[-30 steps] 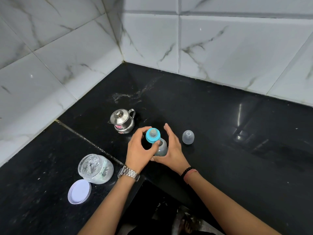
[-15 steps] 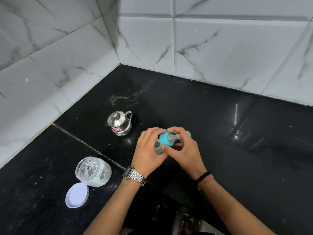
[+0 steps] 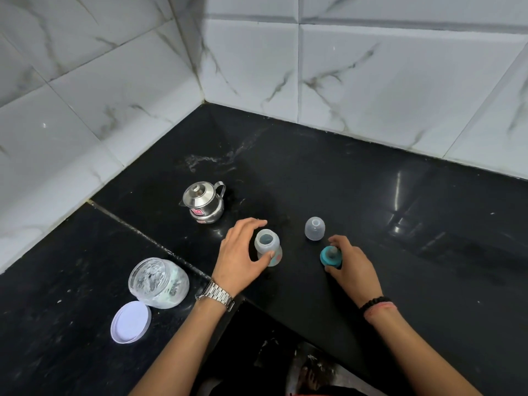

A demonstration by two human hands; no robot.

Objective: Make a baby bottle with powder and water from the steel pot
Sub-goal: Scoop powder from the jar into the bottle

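A small translucent baby bottle (image 3: 268,248) stands upright with its mouth uncovered on the black counter (image 3: 357,201). My left hand (image 3: 243,255) curls around its left side, thumb touching its lower body. My right hand (image 3: 350,265) holds the teal nipple ring (image 3: 330,256) down at the counter, to the right of the bottle. The clear bottle cap (image 3: 315,228) stands just behind it. The lidded steel pot (image 3: 203,202) sits behind and left of my left hand. An open powder jar (image 3: 158,282) stands at the left.
The jar's white lid (image 3: 131,321) lies flat in front of the jar. White marble-tiled walls (image 3: 371,81) meet in a corner behind the counter. The counter's inner front edge (image 3: 285,318) cuts in between my forearms.
The teal nipple ring came off the bottle. My right hand carried it to the right and down to the counter. My left hand stayed at the bottle.
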